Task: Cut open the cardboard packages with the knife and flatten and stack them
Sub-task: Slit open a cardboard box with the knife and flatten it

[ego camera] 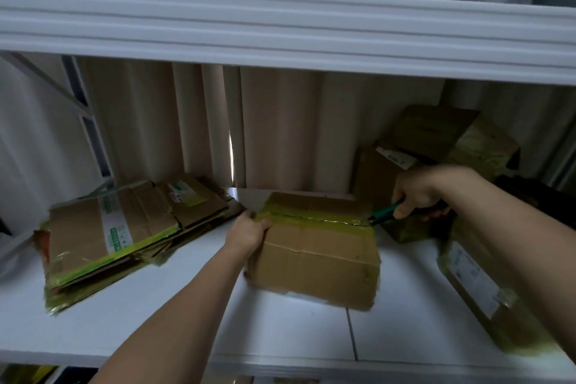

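My left hand (249,229) reaches forward with the arm stretched out, fingers curled over the left end of the cardboard box (314,259), gripping its top edge. The box sits on the white shelf (280,330), its taped seam facing up. My right hand (419,195) is wrapped tight around the green knife (385,217), whose tip meets the right end of the seam. A stack of flattened boxes (118,237) lies to the left.
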